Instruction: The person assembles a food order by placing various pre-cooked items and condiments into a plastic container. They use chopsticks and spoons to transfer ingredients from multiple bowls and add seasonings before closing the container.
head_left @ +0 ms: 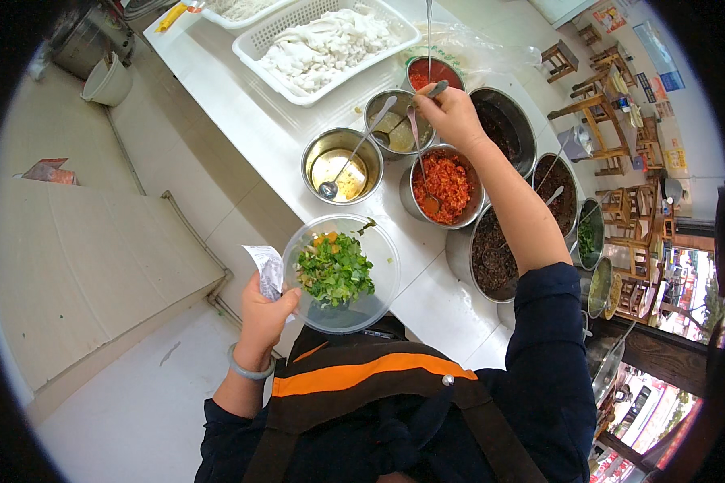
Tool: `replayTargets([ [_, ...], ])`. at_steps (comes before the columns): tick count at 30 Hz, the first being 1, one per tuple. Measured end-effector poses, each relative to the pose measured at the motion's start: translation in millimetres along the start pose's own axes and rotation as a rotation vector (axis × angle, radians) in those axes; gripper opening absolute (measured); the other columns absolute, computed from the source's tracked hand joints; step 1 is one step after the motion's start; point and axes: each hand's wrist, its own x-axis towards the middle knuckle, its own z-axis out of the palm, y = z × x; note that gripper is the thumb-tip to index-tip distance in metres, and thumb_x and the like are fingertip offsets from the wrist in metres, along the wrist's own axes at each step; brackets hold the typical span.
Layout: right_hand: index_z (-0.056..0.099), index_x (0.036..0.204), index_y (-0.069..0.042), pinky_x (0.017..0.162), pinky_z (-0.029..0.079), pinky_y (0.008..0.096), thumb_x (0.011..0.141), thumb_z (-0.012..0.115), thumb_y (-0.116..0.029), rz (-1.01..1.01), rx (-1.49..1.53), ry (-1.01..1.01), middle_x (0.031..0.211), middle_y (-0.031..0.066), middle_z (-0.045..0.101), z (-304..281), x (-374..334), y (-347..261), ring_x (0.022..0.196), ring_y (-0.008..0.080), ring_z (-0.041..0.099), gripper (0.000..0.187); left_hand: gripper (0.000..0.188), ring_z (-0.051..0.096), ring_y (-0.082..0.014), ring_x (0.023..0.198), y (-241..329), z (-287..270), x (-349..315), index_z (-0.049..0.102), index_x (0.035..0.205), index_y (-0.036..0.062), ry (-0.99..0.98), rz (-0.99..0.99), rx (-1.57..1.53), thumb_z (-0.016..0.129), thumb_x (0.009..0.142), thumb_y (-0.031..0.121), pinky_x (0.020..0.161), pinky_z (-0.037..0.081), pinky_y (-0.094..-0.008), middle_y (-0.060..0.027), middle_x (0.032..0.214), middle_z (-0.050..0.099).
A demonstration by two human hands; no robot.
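Note:
My left hand (262, 318) grips the rim of a clear plastic bowl (381, 294) close to my apron, with a printed paper slip (266, 267) pinched against it. Chopped green herbs (342, 274) and some orange-yellow bits lie in the bowl. Farther off, my right hand (451, 117) is closed round the handle of a metal spoon (437, 88). The spoon's lower end reaches into a steel pot of cloudy yellowish liquid (399, 133). Below my right wrist stands a pot of chopped red chili (447, 185) with its own spoon in it.
A steel pot with clear yellowish liquid (346, 179) and a ladle stands left. White perforated baskets of pale noodles (322, 44) sit at the back. Along the right are pots of dark toppings (495, 253) and greens (586, 237). Wooden stools (560, 60) stand beyond the white table (254, 133).

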Motion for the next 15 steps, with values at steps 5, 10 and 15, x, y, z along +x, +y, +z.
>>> replayTargets([
  [5, 0.067, 0.086, -0.001, 0.062, 0.049, 0.0296, 0.084, 0.060, -0.025, 0.171, 0.191, 0.195, 0.067, 0.0090, 0.065, -15.4, 0.9, 24.7, 0.063, 0.0167, 0.063, 0.024, 0.032, 0.055, -0.0104, 0.059, -1.5, 4.0, 3.2, 0.053, 0.103, -0.0008, -0.022, 0.004, -0.012, 0.066, 0.074, -0.004, 0.053, 0.046, -0.0244, -0.0021, 0.076, 0.056],
  [10, 0.065, 0.088, 0.003, 0.061, 0.050, 0.0281, 0.087, 0.058, -0.020, 0.160, 0.223, 0.322, 0.070, 0.0101, 0.067, -42.1, -4.5, 24.5, 0.065, 0.0152, 0.066, 0.024, 0.032, 0.055, -0.0104, 0.059, 2.9, 13.5, 4.1, 0.052, 0.103, -0.0011, -0.027, 0.009, -0.037, 0.066, 0.075, -0.004, 0.053, 0.047, -0.0247, -0.0023, 0.076, 0.056],
  [15, 0.065, 0.091, 0.004, 0.061, 0.051, 0.0271, 0.088, 0.058, -0.018, 0.200, 0.256, 0.404, 0.073, 0.0109, 0.068, -57.1, -8.7, 22.1, 0.065, 0.0155, 0.067, 0.024, 0.028, 0.055, -0.0127, 0.057, 10.7, 26.9, 7.8, 0.051, 0.098, 0.0001, -0.051, 0.035, -0.018, 0.066, 0.074, -0.003, 0.053, 0.048, -0.0275, -0.0031, 0.073, 0.055],
])
